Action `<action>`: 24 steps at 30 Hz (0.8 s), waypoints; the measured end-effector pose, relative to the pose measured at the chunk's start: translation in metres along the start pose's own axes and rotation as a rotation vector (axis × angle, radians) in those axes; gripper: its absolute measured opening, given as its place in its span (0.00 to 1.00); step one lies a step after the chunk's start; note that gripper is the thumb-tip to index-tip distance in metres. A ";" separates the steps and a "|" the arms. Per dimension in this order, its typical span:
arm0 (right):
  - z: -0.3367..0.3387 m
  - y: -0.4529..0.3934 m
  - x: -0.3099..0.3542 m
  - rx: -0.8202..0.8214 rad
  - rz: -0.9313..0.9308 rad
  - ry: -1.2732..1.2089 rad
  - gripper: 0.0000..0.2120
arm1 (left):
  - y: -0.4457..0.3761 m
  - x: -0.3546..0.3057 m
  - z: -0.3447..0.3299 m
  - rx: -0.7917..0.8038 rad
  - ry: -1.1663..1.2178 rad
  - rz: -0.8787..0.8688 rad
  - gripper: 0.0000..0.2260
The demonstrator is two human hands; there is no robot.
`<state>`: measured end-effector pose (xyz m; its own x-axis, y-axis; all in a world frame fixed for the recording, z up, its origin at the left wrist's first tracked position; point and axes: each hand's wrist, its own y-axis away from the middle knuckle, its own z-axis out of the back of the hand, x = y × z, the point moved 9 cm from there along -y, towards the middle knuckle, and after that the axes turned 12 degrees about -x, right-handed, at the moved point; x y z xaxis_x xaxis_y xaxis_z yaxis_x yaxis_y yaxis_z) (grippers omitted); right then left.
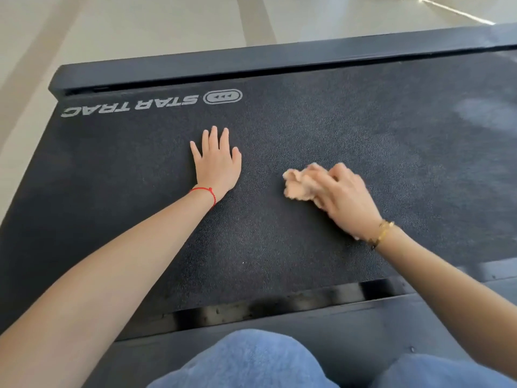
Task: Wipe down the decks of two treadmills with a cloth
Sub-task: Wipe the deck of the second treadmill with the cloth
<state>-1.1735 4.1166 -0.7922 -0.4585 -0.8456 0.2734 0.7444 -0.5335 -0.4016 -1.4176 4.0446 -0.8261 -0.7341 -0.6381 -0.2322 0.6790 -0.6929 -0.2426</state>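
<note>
A black textured treadmill deck [307, 130] fills most of the view, with a white STAR TRAC logo [131, 105] near its far left edge. My left hand [218, 163] lies flat on the belt with fingers spread, holding nothing. To its right, my right hand [344, 197] presses a crumpled peach-coloured cloth [298, 186] against the belt; the hand and cloth look motion-blurred. A red string circles my left wrist and a gold bracelet my right.
A dark side rail [279, 58] runs along the far edge of the deck, with pale floor [140, 26] beyond it. The near side rail [279, 323] lies just in front of my knees in blue jeans [246, 359].
</note>
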 end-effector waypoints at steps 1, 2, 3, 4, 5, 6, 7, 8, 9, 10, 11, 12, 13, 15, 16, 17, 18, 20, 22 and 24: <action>0.003 -0.006 -0.007 -0.020 -0.042 0.015 0.17 | 0.002 -0.002 0.000 0.001 -0.005 0.009 0.25; 0.005 -0.006 -0.003 -0.036 -0.031 0.003 0.16 | 0.004 -0.003 0.000 -0.005 -0.010 0.018 0.25; 0.007 -0.001 0.010 -0.043 0.021 -0.028 0.16 | 0.005 -0.005 -0.001 -0.012 -0.014 0.028 0.25; 0.009 0.010 0.028 -0.042 0.097 -0.076 0.16 | 0.005 -0.007 -0.002 -0.018 -0.013 0.041 0.25; 0.011 0.025 0.046 -0.025 0.176 -0.128 0.16 | 0.005 -0.009 -0.003 -0.025 -0.009 0.057 0.25; 0.011 0.042 0.060 0.011 0.235 -0.173 0.16 | 0.003 -0.013 -0.005 -0.027 -0.002 0.067 0.25; 0.010 0.056 0.068 0.060 0.265 -0.204 0.16 | 0.002 -0.018 -0.006 -0.027 0.003 0.071 0.25; 0.009 0.066 0.072 0.102 0.276 -0.226 0.17 | 0.000 -0.024 -0.008 -0.026 0.009 0.067 0.25; 0.007 0.071 0.071 0.129 0.280 -0.243 0.18 | -0.002 -0.032 -0.010 -0.022 0.014 0.058 0.25; 0.006 0.071 0.067 0.142 0.289 -0.257 0.18 | -0.004 -0.039 -0.012 -0.015 0.020 0.050 0.25; 0.006 0.068 0.062 0.146 0.304 -0.263 0.17 | -0.006 -0.046 -0.015 -0.013 0.027 0.042 0.25; 0.006 0.061 0.052 0.144 0.310 -0.254 0.17 | -0.009 -0.054 -0.017 -0.011 0.033 0.033 0.25; 0.006 0.051 0.038 0.127 0.309 -0.230 0.17 | -0.010 -0.061 -0.018 -0.007 0.037 0.025 0.25; 0.008 0.022 -0.007 0.069 0.264 -0.150 0.17 | -0.012 -0.074 -0.023 -0.001 0.031 0.004 0.24; 0.009 0.003 -0.033 0.031 0.217 -0.100 0.17 | -0.014 -0.081 -0.025 -0.003 0.023 -0.006 0.24; 0.010 -0.016 -0.060 -0.002 0.159 -0.043 0.17 | -0.015 -0.086 -0.027 -0.005 0.018 -0.007 0.24; 0.011 -0.034 -0.083 -0.022 0.091 0.014 0.17 | -0.017 -0.092 -0.029 -0.006 0.022 0.000 0.24; 0.012 -0.054 -0.103 -0.048 0.011 0.061 0.16 | -0.022 -0.101 -0.033 -0.012 0.030 0.029 0.25; 0.015 -0.047 -0.083 -0.091 0.111 -0.023 0.15 | -0.027 -0.108 -0.037 -0.015 0.024 0.046 0.25; 0.015 -0.025 -0.056 -0.079 0.270 -0.134 0.18 | -0.033 -0.114 -0.041 -0.019 0.022 0.052 0.24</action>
<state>-1.1585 4.1776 -0.7844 -0.1772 -0.9497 0.2582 0.7883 -0.2940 -0.5404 -1.3558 4.1540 -0.8299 -0.6975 -0.6655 -0.2655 0.7165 -0.6522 -0.2476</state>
